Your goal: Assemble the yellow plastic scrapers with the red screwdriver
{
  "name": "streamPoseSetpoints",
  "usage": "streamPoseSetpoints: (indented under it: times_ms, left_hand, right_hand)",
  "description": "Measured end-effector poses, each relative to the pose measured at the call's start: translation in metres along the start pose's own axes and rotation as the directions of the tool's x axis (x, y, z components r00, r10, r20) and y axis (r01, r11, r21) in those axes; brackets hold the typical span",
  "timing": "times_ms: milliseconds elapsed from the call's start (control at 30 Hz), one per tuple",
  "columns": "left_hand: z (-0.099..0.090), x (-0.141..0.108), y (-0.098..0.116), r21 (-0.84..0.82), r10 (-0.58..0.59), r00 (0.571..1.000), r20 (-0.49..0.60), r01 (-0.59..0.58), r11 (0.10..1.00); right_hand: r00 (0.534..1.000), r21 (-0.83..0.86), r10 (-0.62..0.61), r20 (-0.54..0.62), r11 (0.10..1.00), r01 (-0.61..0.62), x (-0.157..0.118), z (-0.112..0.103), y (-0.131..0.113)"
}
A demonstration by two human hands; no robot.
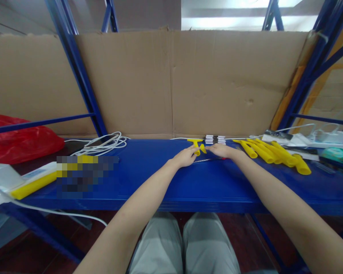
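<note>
My left hand (185, 157) is closed around a yellow T-shaped plastic piece (194, 141), its crossbar at the far end and its round tube end toward me. Just to the right, my right hand (220, 150) has its fingertips at a small yellow plastic piece (202, 148) and seems to pinch it; the fingers partly hide the grip. Between and below the hands lies a thin metal rod (205, 160), with a bit of red at its right end by my right wrist. A stack of small white and black pieces (215, 139) sits behind my right hand.
Several yellow tubular pieces (270, 153) lie in a row at right. A coiled white cable (111, 144), a power strip (42, 171) and a red plastic bag (23, 139) are at left. Cardboard (171, 83) walls off the back of the blue table (148, 186), between blue posts.
</note>
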State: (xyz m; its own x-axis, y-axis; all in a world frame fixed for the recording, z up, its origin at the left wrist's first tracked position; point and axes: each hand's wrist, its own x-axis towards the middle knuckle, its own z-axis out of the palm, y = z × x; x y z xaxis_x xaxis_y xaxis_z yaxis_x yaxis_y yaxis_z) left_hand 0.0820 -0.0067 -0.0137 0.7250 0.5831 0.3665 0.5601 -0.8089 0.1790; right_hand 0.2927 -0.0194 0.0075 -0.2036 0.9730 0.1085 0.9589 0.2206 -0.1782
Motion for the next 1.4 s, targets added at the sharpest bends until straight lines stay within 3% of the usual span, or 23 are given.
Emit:
streamPoseSetpoints:
  times_ms: [100, 200, 500, 900, 1000, 1100, 1167, 1267, 1333, 1400]
  left_hand:
    - [-0.001, -0.001, 0.002, 0.013, -0.017, 0.999, 0.038, 0.017, 1.000]
    - [0.000, -0.002, 0.003, 0.017, -0.041, 0.998, 0.045, 0.041, 0.999]
    - [0.004, -0.001, 0.004, 0.019, -0.043, 0.998, 0.049, 0.042, 0.999]
    - [0.002, -0.002, 0.004, -0.004, -0.058, 0.996, 0.070, 0.058, 0.998]
    - [0.000, -0.003, 0.006, -0.005, -0.057, 0.996, 0.074, 0.058, 0.998]
    - [-0.002, -0.003, 0.007, -0.015, -0.046, 0.995, 0.083, 0.047, 0.999]
    - [-0.003, -0.003, 0.008, -0.026, -0.047, 0.996, 0.075, 0.049, 0.998]
    - [-0.005, -0.003, 0.008, -0.039, -0.068, 0.997, 0.033, 0.069, 0.997]
    - [-0.006, -0.002, 0.008, -0.037, -0.078, 0.997, 0.005, 0.078, 0.996]
    - [-0.006, -0.002, 0.007, -0.026, -0.082, 0.996, -0.023, 0.081, 0.996]
  right_hand:
    - [0.989, 0.016, -0.132, 0.061, 0.991, 0.131, 0.006, 0.010, -0.006]
    - [0.982, 0.004, -0.178, 0.055, 0.984, 0.178, 0.009, 0.017, -0.004]
    - [0.984, -0.051, -0.157, 0.081, 0.986, 0.162, 0.008, 0.018, -0.004]
    - [0.986, 0.004, -0.153, 0.073, 0.988, 0.153, 0.005, 0.015, -0.007]
    - [0.995, -0.002, -0.097, 0.022, 0.995, 0.097, 0.000, 0.005, -0.014]
    - [0.991, -0.012, -0.017, -0.133, 1.000, 0.015, -0.008, -0.013, -0.010]
    - [0.947, -0.007, 0.090, -0.308, 0.995, -0.097, -0.017, -0.028, 0.004]
    - [0.747, 0.067, 0.372, -0.550, 0.912, -0.405, -0.036, -0.043, 0.042]
    - [0.651, 0.103, 0.500, -0.571, 0.831, -0.547, -0.048, -0.046, 0.071]
    - [0.632, 0.094, 0.591, -0.502, 0.763, -0.639, -0.057, -0.043, 0.095]
